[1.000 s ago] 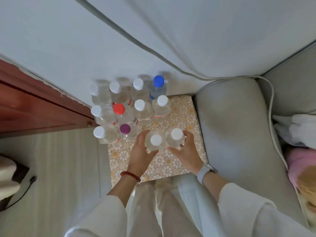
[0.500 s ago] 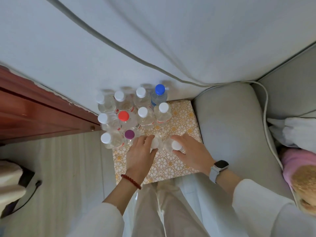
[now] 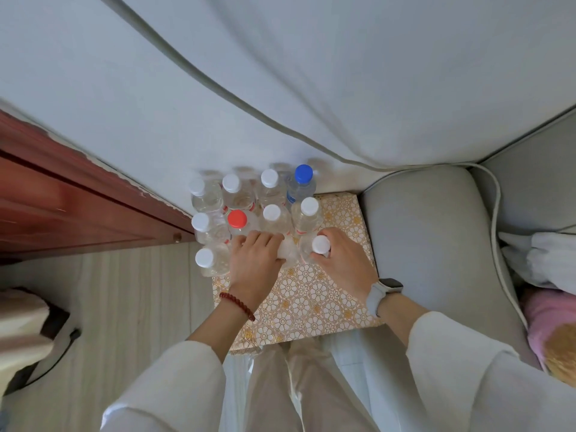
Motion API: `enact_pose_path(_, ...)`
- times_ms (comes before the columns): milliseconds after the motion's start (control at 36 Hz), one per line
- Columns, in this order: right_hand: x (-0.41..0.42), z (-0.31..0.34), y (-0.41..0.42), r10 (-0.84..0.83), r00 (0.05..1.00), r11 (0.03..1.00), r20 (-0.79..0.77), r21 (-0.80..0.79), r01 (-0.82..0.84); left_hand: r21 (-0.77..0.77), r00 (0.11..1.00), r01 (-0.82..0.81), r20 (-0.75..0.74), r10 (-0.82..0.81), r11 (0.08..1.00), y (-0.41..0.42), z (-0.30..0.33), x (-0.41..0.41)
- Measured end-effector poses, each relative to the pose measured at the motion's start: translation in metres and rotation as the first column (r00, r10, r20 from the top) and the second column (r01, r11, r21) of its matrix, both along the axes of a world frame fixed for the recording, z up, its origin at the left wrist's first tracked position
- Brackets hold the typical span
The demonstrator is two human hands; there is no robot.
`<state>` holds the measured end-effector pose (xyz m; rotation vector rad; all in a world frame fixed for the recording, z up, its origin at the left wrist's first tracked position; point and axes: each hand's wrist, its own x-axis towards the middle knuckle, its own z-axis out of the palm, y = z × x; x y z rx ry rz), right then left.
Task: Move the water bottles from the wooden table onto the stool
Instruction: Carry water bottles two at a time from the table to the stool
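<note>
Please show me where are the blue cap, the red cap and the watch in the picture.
Blue cap (image 3: 303, 173), head view, middle of the cap top.
Red cap (image 3: 237, 218), head view, middle of the cap top.
Watch (image 3: 390, 282), head view, dark face on the right wrist.

No text, brand, number or sign can be read anywhere in the head view. The water bottles (image 3: 270, 194) carry label bands, some with red edging, and the blue-capped bottle (image 3: 300, 187) has a blue-and-white label, but the printing on all of them is too small and blurred to make out. The smartwatch (image 3: 385, 291) on the right wrist shows a dark, blank face. The patterned stool top (image 3: 314, 294) bears only a floral design, no lettering.
</note>
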<state>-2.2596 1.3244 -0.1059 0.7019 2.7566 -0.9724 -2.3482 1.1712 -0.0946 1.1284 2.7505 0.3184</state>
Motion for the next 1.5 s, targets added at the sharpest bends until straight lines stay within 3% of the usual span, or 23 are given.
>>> enact_pose_path(306, -0.013, 0.001, -0.003, 0.007, 1.0, 0.999, 0.006, -0.032, -0.007, 0.053, 0.993, -0.034, 0.114, 0.028, 0.998, -0.004, -0.009, 0.002)
enact_pose_path(500, -0.008, 0.003, 0.0, 0.086, 0.995, 0.996, 0.045, -0.015, -0.085, 0.077, 0.998, -0.055, 0.04, 0.052, 0.996, -0.002, -0.013, 0.006)
enact_pose_path(750, -0.002, 0.014, 0.002, 0.137, 0.985, 0.982, 0.105, 0.114, -0.149, -0.004, 0.991, -0.104, 0.081, 0.104, 0.995, -0.005, -0.01, 0.014)
enact_pose_path(833, -0.004, 0.026, -0.001, 0.14, 0.99, 0.981, 0.023, 0.13, -0.142, -0.006, 0.98, -0.135, 0.143, 0.135, 0.991, -0.008, -0.002, 0.015)
enact_pose_path(917, -0.006, 0.046, -0.012, 0.156, 0.98, 0.984, -0.128, 0.103, -0.143, 0.107, 0.966, -0.222, 0.161, 0.203, 0.969, -0.017, 0.014, 0.017)
enact_pose_path(1028, -0.014, 0.072, -0.042, 0.2, 0.943, 0.98, -0.266, 0.062, -0.19, 0.289, 0.923, -0.384, 0.154, 0.353, 0.877, -0.049, 0.039, 0.022)
enact_pose_path(1222, -0.012, 0.11, -0.16, 0.441, 0.852, 0.879, -0.282, -0.059, -0.474, 0.26, 0.767, -0.64, 0.17, 0.618, 0.723, -0.18, 0.077, 0.07)
enact_pose_path(1333, 0.014, 0.13, -0.263, 0.65, 0.744, 0.74, -0.154, -0.095, -0.666, 0.27, 0.615, -0.778, 0.139, 0.776, 0.568, -0.288, 0.104, 0.132)
enact_pose_path(1500, 0.103, 0.156, -0.443, 0.852, 0.495, 0.485, -0.17, -0.099, -0.869, 0.328, 0.288, -0.913, 0.093, 0.953, 0.244, -0.462, 0.139, 0.288)
